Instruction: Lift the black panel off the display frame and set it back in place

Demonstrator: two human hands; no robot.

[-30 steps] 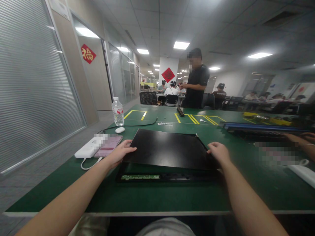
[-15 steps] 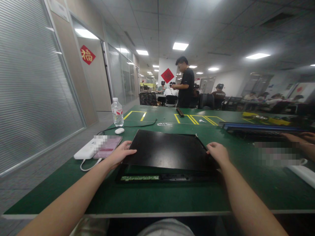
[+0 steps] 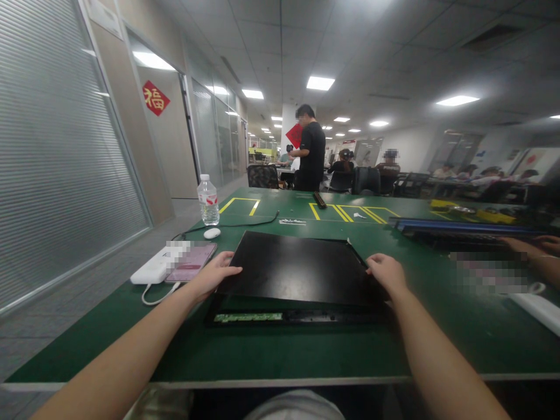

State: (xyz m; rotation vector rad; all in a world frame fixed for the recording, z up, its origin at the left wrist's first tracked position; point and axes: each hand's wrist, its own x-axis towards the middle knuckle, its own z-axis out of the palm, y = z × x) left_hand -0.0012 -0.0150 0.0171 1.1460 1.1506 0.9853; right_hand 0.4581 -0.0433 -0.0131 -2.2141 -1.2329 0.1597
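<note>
A flat black panel (image 3: 297, 265) lies on the green table (image 3: 271, 350), over a black frame (image 3: 289, 317) whose near strip shows a green circuit board. My left hand (image 3: 214, 274) grips the panel's left edge, fingers curled over it. My right hand (image 3: 387, 273) holds the panel's right edge, fingers closed on the corner. The near edge of the panel sits a little above the frame.
A phone (image 3: 191, 262) on a white power bank (image 3: 153, 269) lies left of the panel, with a white mouse (image 3: 212, 233) and a water bottle (image 3: 208, 200) beyond. Another person's hand (image 3: 525, 248) works at the right by a blue-edged panel (image 3: 459, 226). A person in black (image 3: 311, 156) stands at the far side.
My hands and the panel have stayed put. The standing person in black has walked to the left behind the table.
</note>
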